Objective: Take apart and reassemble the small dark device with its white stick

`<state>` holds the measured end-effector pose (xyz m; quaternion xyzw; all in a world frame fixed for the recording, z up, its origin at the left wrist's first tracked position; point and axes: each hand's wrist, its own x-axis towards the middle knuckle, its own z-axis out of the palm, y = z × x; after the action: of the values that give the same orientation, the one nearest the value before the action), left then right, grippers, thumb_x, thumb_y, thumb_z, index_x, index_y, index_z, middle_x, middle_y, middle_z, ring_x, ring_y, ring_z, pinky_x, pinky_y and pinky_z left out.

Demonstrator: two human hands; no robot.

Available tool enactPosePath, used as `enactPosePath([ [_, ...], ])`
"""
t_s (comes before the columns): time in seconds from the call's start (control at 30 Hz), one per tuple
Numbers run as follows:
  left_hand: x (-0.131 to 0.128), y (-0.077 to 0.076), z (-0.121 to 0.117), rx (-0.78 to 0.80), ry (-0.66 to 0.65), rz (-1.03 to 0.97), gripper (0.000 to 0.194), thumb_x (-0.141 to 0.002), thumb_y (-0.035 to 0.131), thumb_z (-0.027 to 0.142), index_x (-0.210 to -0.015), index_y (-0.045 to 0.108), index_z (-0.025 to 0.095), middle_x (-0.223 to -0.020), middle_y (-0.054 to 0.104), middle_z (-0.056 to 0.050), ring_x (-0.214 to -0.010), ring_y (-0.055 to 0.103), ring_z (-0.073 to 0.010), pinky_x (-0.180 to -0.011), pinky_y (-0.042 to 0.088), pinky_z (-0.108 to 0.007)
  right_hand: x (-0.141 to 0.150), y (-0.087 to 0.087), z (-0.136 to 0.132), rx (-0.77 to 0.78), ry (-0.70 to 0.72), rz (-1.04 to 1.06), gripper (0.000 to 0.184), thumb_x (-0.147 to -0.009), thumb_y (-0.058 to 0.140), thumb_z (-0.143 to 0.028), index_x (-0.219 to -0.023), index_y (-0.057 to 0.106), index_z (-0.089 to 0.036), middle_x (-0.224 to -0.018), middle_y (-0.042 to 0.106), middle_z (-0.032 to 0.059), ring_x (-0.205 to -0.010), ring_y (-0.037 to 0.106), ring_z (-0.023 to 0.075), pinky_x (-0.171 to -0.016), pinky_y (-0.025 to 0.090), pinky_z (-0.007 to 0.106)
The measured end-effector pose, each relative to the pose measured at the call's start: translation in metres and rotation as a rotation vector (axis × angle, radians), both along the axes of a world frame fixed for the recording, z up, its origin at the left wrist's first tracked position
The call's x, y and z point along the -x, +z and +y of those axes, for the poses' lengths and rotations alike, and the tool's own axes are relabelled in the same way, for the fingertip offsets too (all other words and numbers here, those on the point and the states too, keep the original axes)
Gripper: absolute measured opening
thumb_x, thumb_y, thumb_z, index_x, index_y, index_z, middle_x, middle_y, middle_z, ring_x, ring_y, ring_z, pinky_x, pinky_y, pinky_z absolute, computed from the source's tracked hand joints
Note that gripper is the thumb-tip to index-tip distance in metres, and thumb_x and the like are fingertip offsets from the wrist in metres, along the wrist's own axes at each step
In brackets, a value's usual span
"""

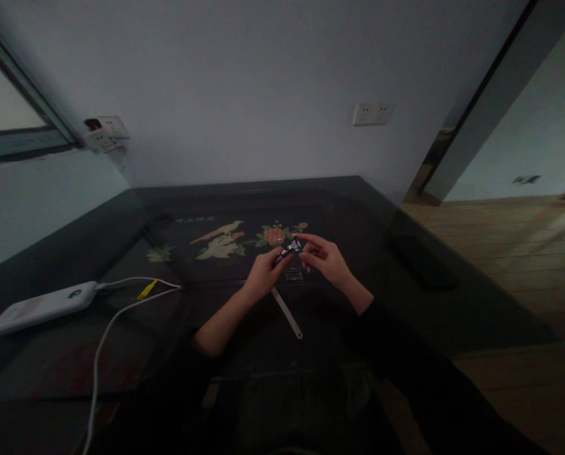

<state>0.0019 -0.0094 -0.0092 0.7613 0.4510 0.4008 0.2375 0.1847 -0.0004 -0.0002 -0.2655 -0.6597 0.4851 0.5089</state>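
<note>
My left hand (266, 270) is closed around the dark handle of a small razor (292, 246), whose shiny head points to the right. At that head, my right hand (327, 260) has its index finger and thumb bent about the edge in a pinch. Below the razor, a small clear plastic case (294, 275) lies on the dark table. A flat pale strip (288, 314) with a hole at its near end rests just below my left hand. The dim light hides fine detail of the razor.
A white power bank (43, 308) lies at the left, with a white cable (103, 341) and yellow tag (147, 289) on the table (244, 354). A dark flat object (422, 262) lies at the right. Wall sockets (372, 114) are beyond the table's back edge.
</note>
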Motion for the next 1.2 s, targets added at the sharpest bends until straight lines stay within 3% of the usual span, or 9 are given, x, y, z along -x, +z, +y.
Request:
enactPosePath([
  [0.47,0.003,-0.0004,-0.0003,-0.052,0.072,0.065,0.027,-0.087,0.048,0.035,-0.071,0.055,0.015,-0.059,0.044,0.004,-0.057,0.04,-0.0088,-0.056,0.027,-0.021,0.0009,0.0001,-0.0013,-0.021,0.004,-0.05,0.048,-0.075,0.072,-0.034,-0.119,0.062,-0.02,-0.061,0.055,-0.0054,-0.05,0.051,0.0083,-0.05,0.044,0.022],
  [0.77,0.0037,0.002,-0.0019,-0.011,0.002,0.038,0.029,-0.086,0.049,0.037,-0.069,0.056,0.014,-0.057,0.041,0.004,-0.055,0.036,-0.0087,-0.054,0.027,-0.021,0.0005,0.0032,-0.0043,-0.019,0.018,-0.066,0.046,-0.075,0.072,-0.036,-0.117,0.062,-0.02,-0.061,0.055,-0.0051,-0.05,0.052,0.0094,-0.049,0.044,0.024],
  [1.2,-0.0027,-0.0024,-0.0025,0.067,-0.002,-0.034,0.033,-0.085,0.047,0.04,-0.065,0.052,0.014,-0.056,0.036,0.005,-0.055,0.032,-0.0087,-0.054,0.025,-0.022,0.0016,0.0025,-0.0039,0.018,0.013,-0.015,0.042,-0.07,0.076,-0.032,-0.106,0.058,-0.018,-0.06,0.054,-0.0064,-0.048,0.051,0.0091,-0.048,0.041,0.023],
])
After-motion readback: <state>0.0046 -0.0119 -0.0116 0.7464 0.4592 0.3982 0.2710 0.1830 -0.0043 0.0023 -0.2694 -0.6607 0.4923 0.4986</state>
